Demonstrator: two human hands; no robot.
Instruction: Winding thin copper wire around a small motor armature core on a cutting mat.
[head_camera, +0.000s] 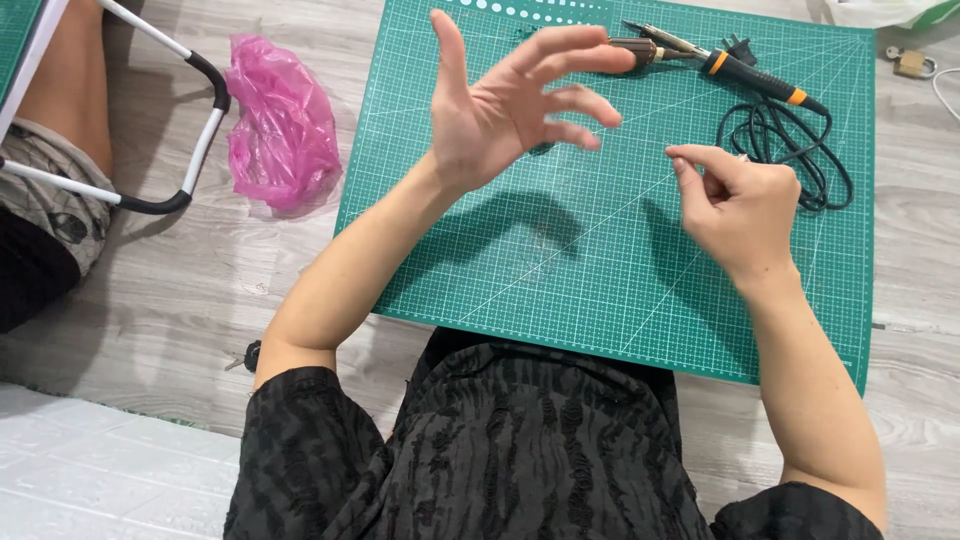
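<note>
1. As seen from the head camera, I read a black textured garment (540, 450) nearest the lens, covering the lap and both upper arms.
2. Beyond it lies a green cutting mat (600, 270) on a grey wood-pattern floor (180, 300); its near edge sits just past the garment.
3. I see the right hand (740, 205) raised over the mat's right half. Its thumb and forefinger are pinched narrow together, the other fingers curled in. Whether anything is held in the pinch I cannot tell; anything there is too small to resolve.
4. I see the left hand (510, 105) raised over the mat's centre, palm turned right, fingers spread wide and slightly bent, holding nothing.
5. Both hands are apart from each other and cast shadows on the mat below.
6. Farther off, a soldering iron (745, 72) with a black-and-orange handle lies along the mat's far edge, its black cord (790, 150) coiled just behind the right hand.
7. Left of the mat, a pink plastic bag (280, 120) rests on the floor, beside a white-and-black tube frame (200, 120).
8. At the far right, a small brass padlock (910, 63) lies on the floor.
</note>
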